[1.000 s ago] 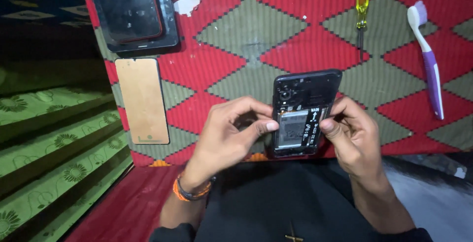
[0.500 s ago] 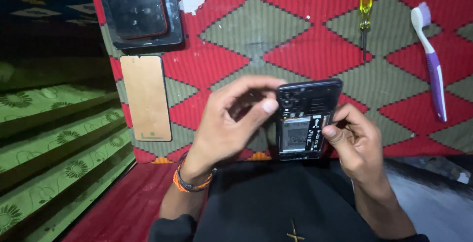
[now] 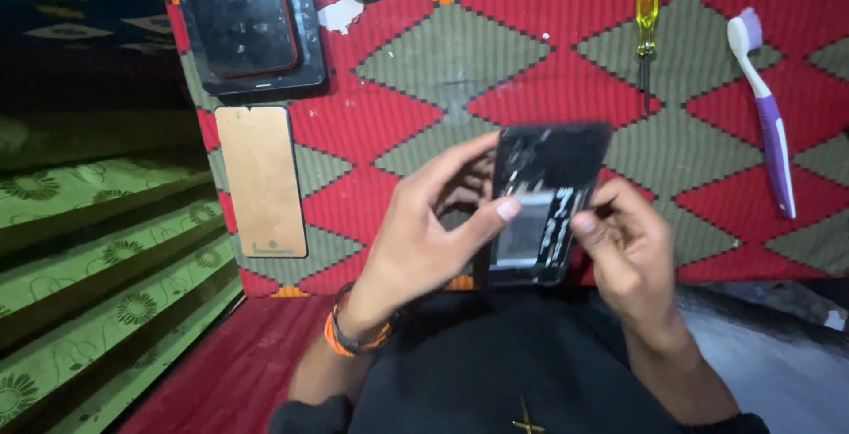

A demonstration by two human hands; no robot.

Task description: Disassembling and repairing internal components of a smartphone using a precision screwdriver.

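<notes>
At centre frame, the left hand [image 3: 424, 239] and the right hand [image 3: 628, 253] both gripped an opened black phone [image 3: 544, 200], blurred, above the red and green patterned cloth [image 3: 531, 72]. Toward the upper right lay a yellow screwdriver [image 3: 647, 19] and a purple toothbrush [image 3: 765, 107].

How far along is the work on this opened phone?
Done: the phone has its back off, insides showing. In hand: the left hand and right hand both grip it above the patterned mat. Left: the tan panel, screwdriver and toothbrush lie untouched.
</notes>
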